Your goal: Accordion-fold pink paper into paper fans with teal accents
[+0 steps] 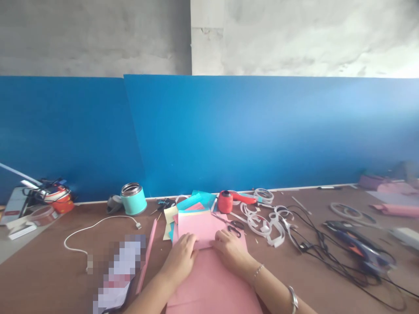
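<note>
My left hand (182,254) and my right hand (230,250) lie side by side at the near edge of a smaller pink paper sheet (195,224). Both have curled fingers closed on that edge, one at each corner. Beneath it spreads a large pink sheet (212,285), running toward me between my forearms. Blue and yellow borders show along the smaller sheet's far edge. Just beyond my right fingers rests a pair of scissors (236,226) with dark handles. Loose blue paper (204,198) and yellow paper (167,230) stick out behind and to the left.
Left are a pixelated object (122,270), a pink strip (147,255), a white cable (78,226) and a turquoise cup (134,200). Right are a red spool (225,202), white ribbon coils (258,220), black cords (322,244) and a blurred dark blue tool (360,248). A blue partition (245,135) closes the back.
</note>
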`<state>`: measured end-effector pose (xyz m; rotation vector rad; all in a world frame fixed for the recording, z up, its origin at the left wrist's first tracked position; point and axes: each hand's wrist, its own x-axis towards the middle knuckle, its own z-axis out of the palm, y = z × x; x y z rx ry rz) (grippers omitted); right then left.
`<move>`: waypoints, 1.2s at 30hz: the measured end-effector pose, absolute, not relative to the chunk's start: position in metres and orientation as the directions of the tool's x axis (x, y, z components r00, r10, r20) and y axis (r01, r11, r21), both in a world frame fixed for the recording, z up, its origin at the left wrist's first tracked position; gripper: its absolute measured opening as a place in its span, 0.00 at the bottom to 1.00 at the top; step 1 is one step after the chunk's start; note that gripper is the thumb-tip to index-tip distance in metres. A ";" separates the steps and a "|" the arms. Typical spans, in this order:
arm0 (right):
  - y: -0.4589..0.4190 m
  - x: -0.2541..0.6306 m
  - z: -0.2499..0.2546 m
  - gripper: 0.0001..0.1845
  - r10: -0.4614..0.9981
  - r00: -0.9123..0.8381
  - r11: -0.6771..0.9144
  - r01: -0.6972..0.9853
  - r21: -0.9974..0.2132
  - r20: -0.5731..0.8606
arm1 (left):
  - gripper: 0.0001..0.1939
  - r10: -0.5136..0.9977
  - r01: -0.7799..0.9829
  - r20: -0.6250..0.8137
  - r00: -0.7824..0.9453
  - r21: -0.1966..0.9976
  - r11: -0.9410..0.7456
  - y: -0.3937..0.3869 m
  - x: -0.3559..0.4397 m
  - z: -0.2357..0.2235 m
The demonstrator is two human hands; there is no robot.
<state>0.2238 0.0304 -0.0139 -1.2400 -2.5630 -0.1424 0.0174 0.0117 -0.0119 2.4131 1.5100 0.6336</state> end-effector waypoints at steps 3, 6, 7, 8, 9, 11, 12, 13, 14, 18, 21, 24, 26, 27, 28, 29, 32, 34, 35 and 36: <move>0.027 0.227 -0.012 0.15 0.768 -0.562 0.622 0.768 -0.149 0.307 | 0.11 0.895 0.768 0.255 0.365 0.461 -0.445 0.006 0.004 -0.009; 0.030 0.229 -0.017 0.12 0.785 -0.522 0.616 0.715 -0.331 0.333 | 0.10 0.908 0.748 0.266 0.323 0.517 -0.417 0.003 -0.001 -0.009; 0.032 0.230 -0.020 0.11 0.800 -0.494 0.598 0.693 -0.402 0.340 | 0.09 0.914 0.745 0.259 0.312 0.530 -0.404 0.004 -0.002 -0.009; 0.034 0.231 -0.022 0.09 0.816 -0.464 0.578 0.668 -0.469 0.344 | 0.09 0.919 0.744 0.248 0.305 0.540 -0.393 0.004 -0.003 -0.009; 0.036 0.233 -0.025 0.08 0.831 -0.437 0.556 0.644 -0.526 0.343 | 0.09 0.924 0.744 0.240 0.299 0.548 -0.383 0.005 -0.003 -0.009; 0.040 0.235 -0.029 0.07 0.855 -0.401 0.517 0.609 -0.602 0.330 | 0.09 0.930 0.747 0.235 0.283 0.555 -0.367 0.008 -0.004 -0.009; 0.041 0.235 -0.030 0.07 0.861 -0.394 0.506 0.599 -0.621 0.321 | 0.09 0.933 0.751 0.235 0.273 0.554 -0.360 0.010 -0.005 -0.009; 0.042 0.236 -0.030 0.08 0.865 -0.392 0.498 0.593 -0.633 0.314 | 0.08 0.935 0.756 0.237 0.262 0.552 -0.352 0.011 -0.006 -0.009; 0.042 0.236 -0.030 0.08 0.867 -0.392 0.493 0.590 -0.639 0.307 | 0.08 0.938 0.760 0.239 0.252 0.551 -0.345 0.013 -0.007 -0.009; 0.042 0.235 -0.028 0.12 0.871 -0.389 0.486 0.598 -0.637 0.299 | 0.09 0.939 0.752 0.245 0.242 0.565 -0.340 0.015 -0.011 -0.011; 0.043 0.234 -0.028 0.13 0.871 -0.374 0.491 0.633 -0.598 0.319 | 0.09 0.937 0.751 0.259 0.234 0.564 -0.344 0.014 -0.012 -0.013; 0.043 0.233 -0.030 0.13 0.866 -0.368 0.499 0.666 -0.554 0.337 | 0.10 0.938 0.775 0.269 0.217 0.537 -0.334 0.015 -0.013 -0.015; 0.045 0.232 -0.032 0.13 0.872 -0.353 0.487 0.687 -0.539 0.338 | 0.12 0.944 0.800 0.262 0.202 0.511 -0.314 0.016 -0.014 -0.016; 0.045 0.231 -0.032 0.13 0.879 -0.342 0.475 0.695 -0.540 0.333 | 0.13 0.947 0.815 0.256 0.191 0.496 -0.299 0.017 -0.014 -0.017; 0.046 0.231 -0.032 0.13 0.888 -0.327 0.458 0.699 -0.549 0.324 | 0.13 0.952 0.831 0.251 0.177 0.480 -0.281 0.018 -0.014 -0.018; 0.047 0.230 -0.032 0.13 0.899 -0.309 0.436 0.700 -0.566 0.311 | 0.13 0.955 0.846 0.246 0.164 0.464 -0.264 0.019 -0.014 -0.018; 0.049 0.229 -0.030 0.13 0.932 -0.255 0.362 0.688 -0.629 0.257 | 0.12 0.963 0.872 0.233 0.138 0.433 -0.230 0.020 -0.013 -0.019; 0.050 0.229 -0.029 0.14 0.940 -0.236 0.340 0.681 -0.649 0.246 | 0.12 0.965 0.877 0.224 0.139 0.425 -0.225 0.020 -0.013 -0.019; 0.051 0.229 -0.030 0.14 0.939 -0.236 0.343 0.680 -0.648 0.250 | 0.12 0.966 0.879 0.219 0.139 0.422 -0.222 0.020 -0.013 -0.019; 0.051 0.229 -0.030 0.14 0.936 -0.239 0.351 0.682 -0.642 0.258 | 0.12 0.967 0.881 0.215 0.137 0.419 -0.218 0.020 -0.013 -0.019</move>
